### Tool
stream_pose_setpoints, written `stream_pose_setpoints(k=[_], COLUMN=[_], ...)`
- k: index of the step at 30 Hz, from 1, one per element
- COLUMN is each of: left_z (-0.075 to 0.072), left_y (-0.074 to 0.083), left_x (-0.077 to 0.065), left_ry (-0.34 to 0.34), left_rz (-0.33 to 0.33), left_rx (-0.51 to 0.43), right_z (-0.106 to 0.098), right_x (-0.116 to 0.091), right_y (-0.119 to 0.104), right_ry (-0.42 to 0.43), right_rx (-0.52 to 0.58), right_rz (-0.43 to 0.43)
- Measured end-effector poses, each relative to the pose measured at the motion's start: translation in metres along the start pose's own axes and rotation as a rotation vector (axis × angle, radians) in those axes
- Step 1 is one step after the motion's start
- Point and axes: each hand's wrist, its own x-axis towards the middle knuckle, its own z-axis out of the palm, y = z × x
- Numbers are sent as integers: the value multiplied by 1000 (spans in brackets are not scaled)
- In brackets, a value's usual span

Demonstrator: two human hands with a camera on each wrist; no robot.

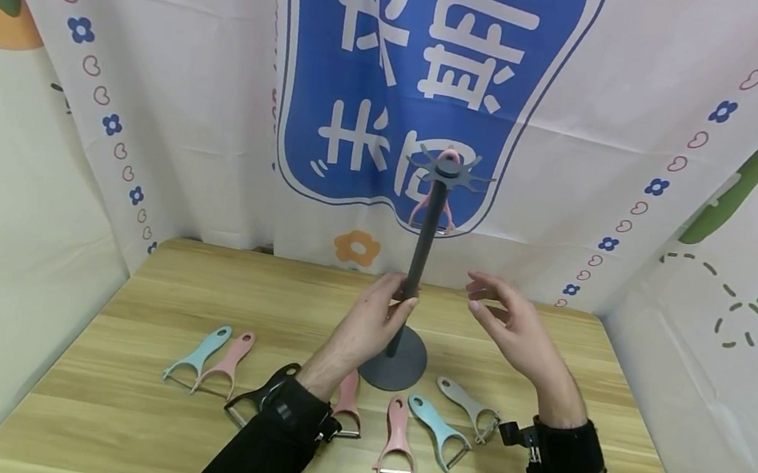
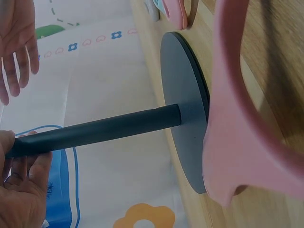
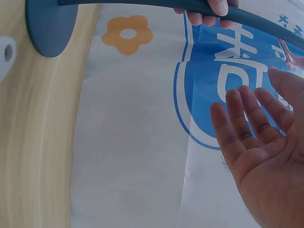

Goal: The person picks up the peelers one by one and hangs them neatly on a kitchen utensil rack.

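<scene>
A dark grey stand with a round base (image 1: 397, 364) and an upright pole (image 1: 426, 243) stands on the table, slightly tilted in the head view. My left hand (image 1: 370, 320) grips the pole partway up, fingers behind and thumb in front, as the left wrist view shows on the pole (image 2: 104, 128). At its top is a ring of hooks (image 1: 448, 169), from which a pink peeler (image 1: 450, 216) hangs on the far side. My right hand (image 1: 515, 328) is held in the air to the right of the pole, palm toward it, fingers loosely bent and touching nothing.
Several peelers lie on the wooden table (image 1: 105, 424): a blue one (image 1: 213, 341) and a pink one (image 1: 233, 357) at left, a black one (image 1: 274, 383) partly under my left wrist, others in pink (image 1: 398, 425), blue (image 1: 429, 417) and grey (image 1: 462, 395) nearer right. A printed cloth (image 1: 220, 125) hangs behind.
</scene>
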Motion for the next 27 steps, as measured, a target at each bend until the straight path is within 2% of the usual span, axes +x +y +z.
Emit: stream_pose_setpoints(k=[13, 27], left_z=[0, 1], left_y=[1, 0], left_x=[0, 1], left_ry=[1, -8], left_rz=[-4, -16], left_rx=[6, 4], right_z=[3, 5], right_x=[-13, -18], right_y=[13, 25], right_ry=[-11, -110], right_rx=[-17, -58], right_rz=[6, 76])
